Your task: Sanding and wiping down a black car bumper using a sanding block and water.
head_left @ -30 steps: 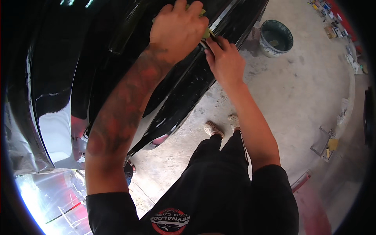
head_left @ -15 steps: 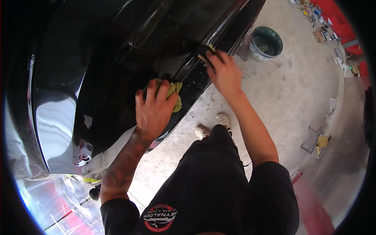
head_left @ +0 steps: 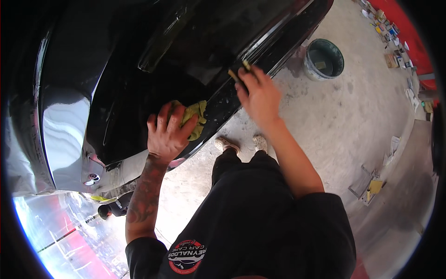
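Note:
A glossy black car body panel (head_left: 134, 121), wet with drops along its lower edge, fills the left and upper picture. On it my left hand (head_left: 168, 132) presses a crumpled yellow-green cloth (head_left: 197, 122), with the fingers curled over the cloth's left part. To the right and farther up, my right hand (head_left: 261, 95) grips a dark, thin pad with yellowish ends (head_left: 233, 75) against the trim near the panel's edge. The fingers hide most of that pad, so its exact kind is unclear.
A dark bucket (head_left: 341, 58) of liquid, with a light block inside, stands on the concrete floor (head_left: 320, 121) at right. Several cans and boxes (head_left: 388, 32) line the red wall. A low metal frame with a yellow piece (head_left: 375, 187) lies right. Another person (head_left: 111, 209) is at lower left.
My left hand has slid left on the panel with the cloth. My right hand, still gripping the pad, has moved slightly left and nearer. My left foot has shifted left and forward; the view has turned a little.

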`<state>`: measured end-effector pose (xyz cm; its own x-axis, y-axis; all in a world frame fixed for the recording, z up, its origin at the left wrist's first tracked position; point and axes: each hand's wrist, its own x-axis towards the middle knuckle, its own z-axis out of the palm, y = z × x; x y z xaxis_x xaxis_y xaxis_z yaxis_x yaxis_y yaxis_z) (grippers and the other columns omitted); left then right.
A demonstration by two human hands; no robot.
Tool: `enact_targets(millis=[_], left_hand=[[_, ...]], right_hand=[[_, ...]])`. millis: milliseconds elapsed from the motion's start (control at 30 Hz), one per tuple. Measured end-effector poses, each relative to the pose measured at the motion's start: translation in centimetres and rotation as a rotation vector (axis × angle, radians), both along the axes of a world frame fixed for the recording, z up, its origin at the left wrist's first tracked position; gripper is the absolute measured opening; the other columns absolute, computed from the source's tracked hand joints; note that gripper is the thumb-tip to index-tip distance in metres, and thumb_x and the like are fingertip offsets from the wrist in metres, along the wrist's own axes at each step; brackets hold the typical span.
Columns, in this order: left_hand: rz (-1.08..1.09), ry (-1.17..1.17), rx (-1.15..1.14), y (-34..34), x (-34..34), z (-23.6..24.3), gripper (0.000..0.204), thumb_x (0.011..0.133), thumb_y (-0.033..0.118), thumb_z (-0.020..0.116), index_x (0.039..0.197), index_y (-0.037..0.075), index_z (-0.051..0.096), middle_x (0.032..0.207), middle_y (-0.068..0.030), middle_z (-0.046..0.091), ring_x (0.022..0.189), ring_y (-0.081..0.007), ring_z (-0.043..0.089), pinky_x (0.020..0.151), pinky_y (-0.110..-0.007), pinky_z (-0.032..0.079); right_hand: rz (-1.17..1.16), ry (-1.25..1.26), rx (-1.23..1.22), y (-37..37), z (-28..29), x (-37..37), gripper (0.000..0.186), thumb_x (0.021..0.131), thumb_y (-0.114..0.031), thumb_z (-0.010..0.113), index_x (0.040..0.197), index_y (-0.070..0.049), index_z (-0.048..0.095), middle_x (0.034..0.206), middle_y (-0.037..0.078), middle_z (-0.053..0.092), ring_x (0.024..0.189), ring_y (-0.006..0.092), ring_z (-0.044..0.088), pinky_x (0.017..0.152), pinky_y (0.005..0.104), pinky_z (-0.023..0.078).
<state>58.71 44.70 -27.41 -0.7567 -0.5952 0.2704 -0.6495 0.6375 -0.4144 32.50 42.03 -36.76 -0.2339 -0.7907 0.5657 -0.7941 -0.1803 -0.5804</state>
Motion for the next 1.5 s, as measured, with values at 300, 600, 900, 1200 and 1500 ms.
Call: enact_targets(millis=[300, 600, 900, 1200, 1500], left_hand=[[0.009, 0.008, 0.008, 0.2, -0.1, -0.1, 0.046, 0.064, 0.022, 0.080, 0.109, 0.030, 0.075, 0.125, -0.0006, 0.058, 0.119, -0.0276, 0.055, 0.090, -0.048, 0.041], [0.008, 0.014, 0.018, 0.3, 0.0, 0.1, 0.044, 0.065, 0.024, 0.081, 0.109, 0.030, 0.076, 0.124, -0.0007, 0.059, 0.119, -0.0275, 0.056, 0.090, -0.047, 0.041], [0.009, 0.035, 0.020, 0.3, -0.2, 0.0, 0.045, 0.065, 0.021, 0.079, 0.109, 0.030, 0.076, 0.124, -0.0005, 0.060, 0.119, -0.0270, 0.056, 0.090, -0.046, 0.042], [0.007, 0.032, 0.036, 0.3, -0.2, 0.2, 0.049, 0.063, 0.020, 0.080, 0.111, 0.030, 0.076, 0.125, -0.0005, 0.059, 0.120, -0.0270, 0.055, 0.090, -0.046, 0.042], [-0.010, 0.033, 0.012, 0.0, -0.3, 0.2, 0.043, 0.066, 0.020, 0.077, 0.108, 0.031, 0.076, 0.122, 0.0004, 0.060, 0.117, -0.0259, 0.057, 0.088, -0.046, 0.043]], right_hand=[[0.004, 0.027, -0.005, -0.3, -0.3, -0.3, 0.036, 0.082, -0.016, 0.077, 0.118, -0.016, 0.068, 0.125, 0.005, 0.067, 0.089, 0.0285, 0.065, 0.072, 0.0398, 0.059], [0.005, 0.045, 0.001, -1.1, -0.1, -1.1, 0.035, 0.084, -0.017, 0.076, 0.118, -0.016, 0.069, 0.126, 0.005, 0.067, 0.089, 0.0291, 0.066, 0.072, 0.0399, 0.059], [-0.012, 0.067, 0.003, -0.9, 0.3, -0.8, 0.035, 0.080, -0.016, 0.078, 0.114, -0.017, 0.070, 0.122, 0.002, 0.069, 0.088, 0.0274, 0.066, 0.071, 0.0398, 0.058], [0.004, 0.053, -0.016, 0.0, 0.0, -0.5, 0.037, 0.079, -0.015, 0.079, 0.115, -0.015, 0.070, 0.120, 0.003, 0.069, 0.087, 0.0283, 0.066, 0.071, 0.0400, 0.058], [-0.073, 0.035, -0.071, -0.6, -1.9, -0.2, 0.042, 0.075, -0.016, 0.082, 0.115, -0.018, 0.069, 0.125, 0.002, 0.067, 0.088, 0.0262, 0.066, 0.071, 0.0379, 0.058]])
